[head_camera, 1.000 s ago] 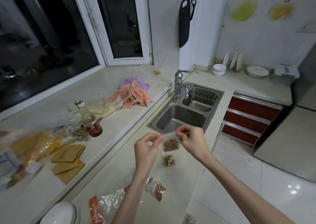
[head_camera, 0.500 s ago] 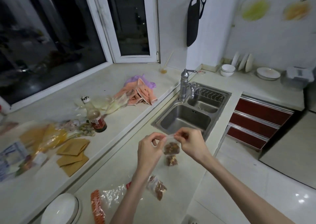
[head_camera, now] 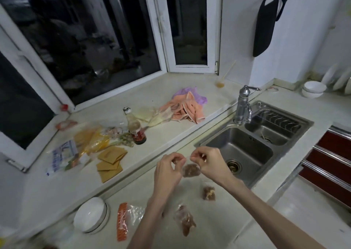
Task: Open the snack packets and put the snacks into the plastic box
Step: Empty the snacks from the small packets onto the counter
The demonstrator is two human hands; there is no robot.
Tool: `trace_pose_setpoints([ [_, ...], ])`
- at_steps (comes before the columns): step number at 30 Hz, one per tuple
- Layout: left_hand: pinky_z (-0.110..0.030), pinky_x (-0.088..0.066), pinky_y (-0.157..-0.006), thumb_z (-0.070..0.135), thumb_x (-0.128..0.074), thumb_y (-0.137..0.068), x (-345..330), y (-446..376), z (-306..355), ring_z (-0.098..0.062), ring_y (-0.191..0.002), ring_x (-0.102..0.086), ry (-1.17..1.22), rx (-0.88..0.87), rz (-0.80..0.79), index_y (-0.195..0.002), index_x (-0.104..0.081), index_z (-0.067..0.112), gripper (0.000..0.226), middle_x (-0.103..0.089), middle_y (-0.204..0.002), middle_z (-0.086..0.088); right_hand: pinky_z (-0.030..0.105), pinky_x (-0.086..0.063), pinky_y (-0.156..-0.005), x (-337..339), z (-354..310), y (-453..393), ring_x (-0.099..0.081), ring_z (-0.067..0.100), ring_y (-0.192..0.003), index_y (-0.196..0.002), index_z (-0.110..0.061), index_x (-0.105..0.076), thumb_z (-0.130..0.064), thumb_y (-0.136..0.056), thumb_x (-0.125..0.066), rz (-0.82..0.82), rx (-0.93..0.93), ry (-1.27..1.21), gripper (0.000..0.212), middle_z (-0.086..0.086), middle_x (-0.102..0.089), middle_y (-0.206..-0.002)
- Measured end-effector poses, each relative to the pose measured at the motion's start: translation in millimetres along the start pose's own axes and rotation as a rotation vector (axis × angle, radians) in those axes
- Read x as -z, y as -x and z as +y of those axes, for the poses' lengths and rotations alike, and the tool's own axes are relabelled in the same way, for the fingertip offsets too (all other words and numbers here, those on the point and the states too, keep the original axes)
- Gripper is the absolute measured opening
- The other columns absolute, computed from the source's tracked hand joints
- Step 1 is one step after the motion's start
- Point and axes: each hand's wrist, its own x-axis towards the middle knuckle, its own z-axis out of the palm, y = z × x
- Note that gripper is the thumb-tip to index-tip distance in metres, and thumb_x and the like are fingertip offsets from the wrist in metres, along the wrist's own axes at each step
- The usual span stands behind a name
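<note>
Head view. My left hand (head_camera: 168,168) and right hand (head_camera: 208,162) each pinch one end of the top seal of a small clear snack packet (head_camera: 190,170), held above the counter (head_camera: 218,220) just beside the sink (head_camera: 245,153) — thumb and fingers of both curled tight on the film. Two more packets (head_camera: 208,192) (head_camera: 185,220) lie on the counter below. No plastic box is identifiable in view. Risks, as I judge them: the seal gives suddenly and the brown snack drops — onto the counter or into the sink; the thin film slips from my fingers.
</note>
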Motion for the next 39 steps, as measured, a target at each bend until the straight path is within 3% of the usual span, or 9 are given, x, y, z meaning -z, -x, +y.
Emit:
trace_pose_setpoints([
  [8,-0.027,-0.046,-0.066,0.031,-0.072,-0.079,-19,4,12,-0.002,-0.077,-0.057,-0.220,0.076,0.075,-0.077,-0.066,0.033,0.007,-0.063,-0.077,0.015,0.018,-0.043,-0.062,3,22,-14,-0.054,0.008,-0.066,-0.075,-0.011,-0.069,-0.008,-0.079,-0.066,-0.185,0.111,0.027,0.006,-0.003,-0.064,-0.073],
  [13,-0.027,-0.048,-0.068,0.033,-0.072,-0.081,-28,7,18,-0.006,-0.081,-0.060,-0.211,0.166,0.115,-0.079,-0.070,0.032,0.003,-0.066,-0.077,0.017,0.004,-0.033,-0.054,1,32,-18,-0.046,0.004,-0.061,-0.074,-0.009,-0.069,-0.007,-0.077,-0.067,-0.191,0.147,0.030,0.004,-0.003,-0.062,-0.069],
  [19,-0.020,-0.037,-0.061,0.048,-0.068,-0.079,-19,11,24,0.000,-0.080,-0.055,-0.324,0.156,0.117,-0.078,-0.068,0.034,0.014,-0.062,-0.074,0.021,0.010,-0.042,-0.064,-2,39,-21,-0.059,0.008,-0.069,-0.080,-0.008,-0.072,-0.008,-0.080,-0.069,-0.306,0.136,-0.131,0.003,0.002,-0.071,-0.077],
  [24,-0.026,-0.050,-0.067,0.028,-0.070,-0.082,-13,11,23,-0.004,-0.079,-0.062,-0.322,0.227,0.149,-0.082,-0.071,0.032,0.004,-0.070,-0.080,0.016,0.010,-0.044,-0.064,-5,35,-27,-0.060,0.006,-0.067,-0.079,-0.011,-0.072,-0.003,-0.083,-0.064,-0.321,0.177,-0.141,0.012,-0.001,-0.070,-0.074],
  [28,-0.020,-0.043,-0.061,0.038,-0.071,-0.081,-5,12,24,-0.001,-0.078,-0.062,-0.330,0.283,0.189,-0.078,-0.072,0.035,0.004,-0.068,-0.075,0.022,0.005,-0.040,-0.064,-3,29,-34,-0.060,0.006,-0.067,-0.075,-0.009,-0.073,0.000,-0.080,-0.063,-0.300,0.227,-0.088,0.014,0.000,-0.072,-0.073],
  [31,-0.024,-0.046,-0.064,0.045,-0.072,-0.079,1,14,25,-0.002,-0.076,-0.062,-0.346,0.285,0.231,-0.078,-0.074,0.033,0.012,-0.069,-0.075,0.019,0.005,-0.041,-0.064,-1,27,-38,-0.063,0.009,-0.067,-0.072,-0.007,-0.074,0.001,-0.078,-0.065,-0.268,0.214,-0.091,0.013,0.002,-0.073,-0.072],
  [35,-0.028,-0.051,-0.072,0.030,-0.071,-0.083,-1,19,25,-0.007,-0.082,-0.066,-0.279,0.299,0.286,-0.082,-0.075,0.030,0.004,-0.074,-0.083,0.016,0.003,-0.038,-0.059,-2,25,-43,-0.062,0.010,-0.063,-0.069,-0.007,-0.071,0.001,-0.078,-0.067,-0.241,0.227,-0.113,0.013,0.002,-0.071,-0.068],
  [39,-0.023,-0.047,-0.064,0.032,-0.074,-0.080,1,21,25,-0.002,-0.074,-0.064,-0.270,0.314,0.359,-0.078,-0.075,0.032,0.002,-0.071,-0.075,0.019,0.011,-0.041,-0.059,-1,27,-43,-0.059,0.009,-0.062,-0.068,-0.008,-0.068,0.005,-0.079,-0.063,-0.239,0.242,-0.129,0.017,0.000,-0.068,-0.067],
])
